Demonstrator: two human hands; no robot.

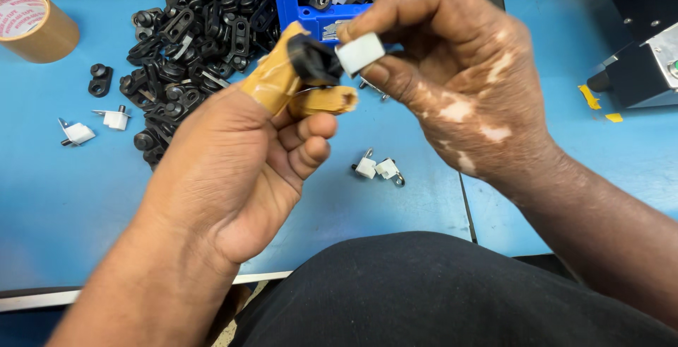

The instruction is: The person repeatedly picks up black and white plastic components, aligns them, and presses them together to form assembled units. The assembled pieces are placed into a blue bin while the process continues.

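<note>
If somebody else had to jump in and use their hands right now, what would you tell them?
Left hand: thumb and forefinger, both wrapped in tan tape, pinch a small black part.
Right hand: holds a small white block against that black part; they touch, but whether they are joined cannot be told.
On the blue table: a heap of black parts, a blue bin with more pieces, two white pieces near the middle, two more at the left, a tape roll.
Done: one black and one white piece picked up.
Left: the heap is still large.
</note>
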